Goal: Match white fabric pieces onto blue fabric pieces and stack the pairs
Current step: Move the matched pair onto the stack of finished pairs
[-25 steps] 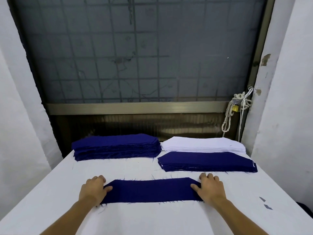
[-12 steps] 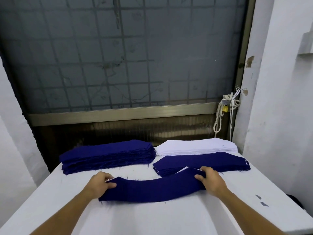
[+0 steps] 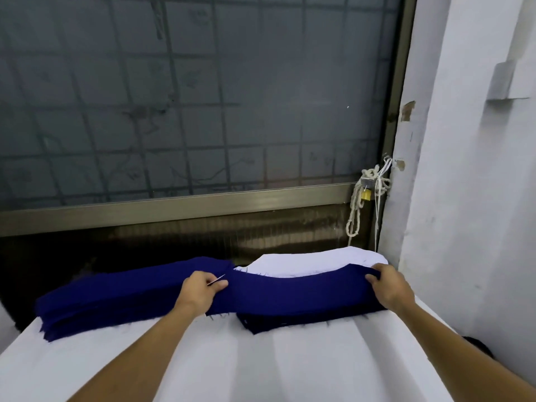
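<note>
Above the far right part of the tabletop [image 3: 261, 367], the left hand [image 3: 201, 291] and the right hand [image 3: 391, 288] each pinch one end of a long blue piece [image 3: 293, 291] with curled fingers. A thin white edge [image 3: 217, 279] shows at the left thumb, so I judge a matched pair is going onto the low blue stack [image 3: 290, 322] just below. Next it must be lowered flat, edges lined up, then released; the thicker blue stack [image 3: 110, 297] crowds the left end, and the white stack [image 3: 307, 262] lies behind at the far right corner.
</note>
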Motion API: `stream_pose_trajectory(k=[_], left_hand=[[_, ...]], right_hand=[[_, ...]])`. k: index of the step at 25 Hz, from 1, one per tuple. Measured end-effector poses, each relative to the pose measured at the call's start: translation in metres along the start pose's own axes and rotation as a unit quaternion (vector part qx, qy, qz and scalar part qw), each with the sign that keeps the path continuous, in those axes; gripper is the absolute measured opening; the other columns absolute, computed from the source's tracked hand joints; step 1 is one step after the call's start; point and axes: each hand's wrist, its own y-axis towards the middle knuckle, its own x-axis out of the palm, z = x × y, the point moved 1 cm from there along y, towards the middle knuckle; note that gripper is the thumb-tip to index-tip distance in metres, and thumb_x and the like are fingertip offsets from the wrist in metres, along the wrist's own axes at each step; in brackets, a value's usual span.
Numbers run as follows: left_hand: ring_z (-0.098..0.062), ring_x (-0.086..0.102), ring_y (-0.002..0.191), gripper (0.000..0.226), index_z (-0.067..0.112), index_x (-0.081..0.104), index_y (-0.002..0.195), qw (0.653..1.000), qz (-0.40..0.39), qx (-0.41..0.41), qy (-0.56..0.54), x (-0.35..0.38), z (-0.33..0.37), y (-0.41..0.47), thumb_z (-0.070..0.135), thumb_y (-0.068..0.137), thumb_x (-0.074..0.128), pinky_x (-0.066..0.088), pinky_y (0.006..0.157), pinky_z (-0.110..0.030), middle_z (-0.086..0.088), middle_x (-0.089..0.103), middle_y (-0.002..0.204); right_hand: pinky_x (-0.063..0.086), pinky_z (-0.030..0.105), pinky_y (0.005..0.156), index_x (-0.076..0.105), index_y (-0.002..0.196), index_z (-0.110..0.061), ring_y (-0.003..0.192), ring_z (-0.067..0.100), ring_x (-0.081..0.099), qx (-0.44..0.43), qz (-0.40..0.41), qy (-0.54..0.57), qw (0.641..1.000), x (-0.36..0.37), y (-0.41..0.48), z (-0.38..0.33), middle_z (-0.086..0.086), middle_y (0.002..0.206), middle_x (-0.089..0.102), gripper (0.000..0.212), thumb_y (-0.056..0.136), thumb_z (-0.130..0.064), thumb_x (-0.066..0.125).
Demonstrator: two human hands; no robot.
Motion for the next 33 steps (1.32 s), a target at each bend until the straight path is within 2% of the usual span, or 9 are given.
stream_pose_trajectory(k=[5, 9, 12, 14, 18, 22, 26, 29, 33], left_hand=[[-0.012, 0.064, 0.076, 0.026, 0.016, 0.068, 0.081, 1.0, -0.023, -0.017, -0.009, 0.058, 0.023, 0.02, 0.03, 0.101, 0.06, 0.045, 0.059, -0.023, -0.001, 0.069, 0.081], [-0.014, 0.065, 0.083, 0.027, 0.014, 0.066, 0.087, 0.999, -0.032, -0.026, 0.006, 0.094, 0.025, 0.027, 0.035, 0.102, 0.056, 0.055, 0.075, -0.032, 0.0, 0.07, 0.088], [-0.018, 0.065, 0.081, 0.034, 0.014, 0.058, 0.083, 0.998, -0.032, -0.034, 0.047, 0.111, 0.017, 0.029, 0.042, 0.102, 0.053, 0.053, 0.073, -0.035, 0.0, 0.068, 0.083], [-0.018, 0.065, 0.078, 0.036, 0.014, 0.057, 0.085, 0.997, -0.03, -0.038, 0.065, 0.119, 0.011, 0.031, 0.045, 0.102, 0.051, 0.053, 0.071, -0.036, -0.001, 0.067, 0.082], [-0.013, 0.061, 0.067, 0.035, 0.018, 0.051, 0.079, 0.997, 0.018, -0.044, 0.065, 0.127, 0.003, 0.025, 0.043, 0.103, 0.05, 0.044, 0.056, -0.027, 0.002, 0.064, 0.073], [-0.011, 0.058, 0.063, 0.031, 0.019, 0.048, 0.078, 0.996, 0.082, -0.004, 0.042, 0.135, -0.006, 0.012, 0.037, 0.103, 0.049, 0.041, 0.055, -0.027, 0.003, 0.06, 0.069], [-0.011, 0.056, 0.063, 0.028, 0.02, 0.047, 0.078, 0.995, 0.099, 0.004, 0.007, 0.137, -0.008, 0.008, 0.034, 0.102, 0.054, 0.038, 0.054, -0.024, 0.004, 0.059, 0.071], [-0.013, 0.057, 0.06, 0.024, 0.021, 0.049, 0.079, 0.994, 0.107, 0.006, -0.027, 0.135, -0.009, 0.008, 0.029, 0.1, 0.059, 0.039, 0.052, -0.024, 0.002, 0.06, 0.066], [-0.015, 0.059, 0.058, 0.022, 0.021, 0.051, 0.08, 0.992, 0.111, 0.002, -0.065, 0.132, -0.01, 0.008, 0.026, 0.097, 0.065, 0.042, 0.051, -0.024, 0.0, 0.061, 0.062]], right_hand=[[0.05, 0.039, 0.091, 0.056, 0.135, -0.015, 0.112, 0.033, 0.062, 0.027, 0.023, -0.047, 0.998, -0.005, 0.038, 0.03, 0.013, 0.124, 0.066, 0.033, 0.105, -0.023, 0.046], [0.05, 0.035, 0.079, 0.061, 0.128, -0.016, 0.103, 0.032, 0.064, 0.062, 0.043, -0.075, 0.994, 0.002, 0.051, 0.06, 0.012, 0.116, 0.068, 0.029, 0.104, -0.025, 0.046], [0.045, 0.032, 0.071, 0.064, 0.119, -0.016, 0.095, 0.03, 0.062, 0.076, 0.043, -0.092, 0.992, 0.009, 0.054, 0.079, 0.01, 0.108, 0.068, 0.025, 0.103, -0.024, 0.047], [0.048, 0.034, 0.074, 0.066, 0.116, -0.014, 0.099, 0.03, 0.061, 0.065, 0.045, -0.093, 0.993, 0.015, 0.056, 0.088, 0.009, 0.108, 0.067, 0.023, 0.102, -0.022, 0.049], [0.048, 0.037, 0.08, 0.068, 0.114, -0.013, 0.101, 0.029, 0.059, 0.051, 0.092, -0.074, 0.992, 0.023, 0.053, 0.101, 0.009, 0.108, 0.065, 0.024, 0.101, -0.026, 0.052], [0.047, 0.037, 0.08, 0.066, 0.115, -0.014, 0.1, 0.029, 0.057, 0.044, 0.116, -0.069, 0.99, 0.029, 0.05, 0.106, 0.008, 0.107, 0.064, 0.027, 0.102, -0.032, 0.05], [0.044, 0.036, 0.075, 0.064, 0.112, -0.015, 0.098, 0.028, 0.056, 0.058, 0.12, -0.067, 0.989, 0.03, 0.051, 0.108, 0.006, 0.104, 0.064, 0.027, 0.102, -0.034, 0.049], [0.044, 0.036, 0.074, 0.065, 0.11, -0.014, 0.098, 0.027, 0.055, 0.058, 0.129, -0.058, 0.988, 0.032, 0.05, 0.109, 0.006, 0.104, 0.063, 0.024, 0.101, -0.028, 0.047], [0.046, 0.039, 0.082, 0.064, 0.114, -0.01, 0.105, 0.027, 0.053, 0.052, 0.143, -0.008, 0.988, 0.031, 0.048, 0.109, 0.009, 0.113, 0.061, 0.023, 0.1, -0.011, 0.045]])
